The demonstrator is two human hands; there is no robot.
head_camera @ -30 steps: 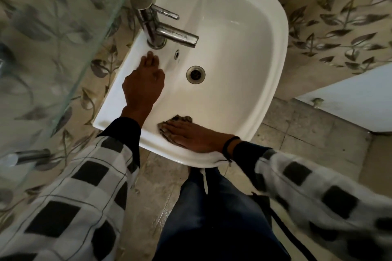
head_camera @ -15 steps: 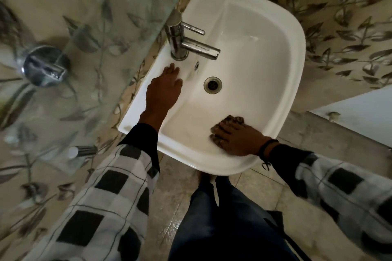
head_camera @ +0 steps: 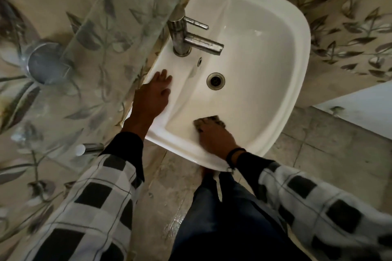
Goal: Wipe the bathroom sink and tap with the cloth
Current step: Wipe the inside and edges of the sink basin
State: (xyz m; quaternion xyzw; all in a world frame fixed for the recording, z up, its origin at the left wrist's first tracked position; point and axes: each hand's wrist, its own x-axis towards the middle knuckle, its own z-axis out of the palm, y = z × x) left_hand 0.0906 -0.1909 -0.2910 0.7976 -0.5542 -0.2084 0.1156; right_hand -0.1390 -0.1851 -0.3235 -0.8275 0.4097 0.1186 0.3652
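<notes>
**Cloth pressed low in the basin, both hands on the sink**

From where I stood, a glass shelf [head_camera: 131,17] jutted out over the far left corner of the sink [head_camera: 303,48], with a round metal fitting [head_camera: 45,63] on the leaf-patterned wall behind it.

The person's left hand [head_camera: 151,97] lay flat on the sink's left ledge. Its fingers were straight and spread a little, holding nothing, and the fingertips pointed towards the tap [head_camera: 186,36]. The tap stood upright at the back of that ledge, just clear of the fingers, and its spout reached out over the bowl. A small overflow hole [head_camera: 199,62] sat under the spout, and the drain [head_camera: 215,81] lay near the middle of the bowl.

Further right, the cloth [head_camera: 209,122] (a dark, crumpled scrap, mostly hidden) lay on the near slope of the bowl, well short of the drain. The right hand [head_camera: 216,137] pressed down on it with fingers stretched over the top, not curled round it, and the wrist crossed the sink's near rim. A dark band [head_camera: 234,154] circled that wrist, above a black cuff and a checked sleeve.

Beyond the sink's right edge were pale floor tiles [head_camera: 331,150] and a white panel [head_camera: 360,110].
</notes>
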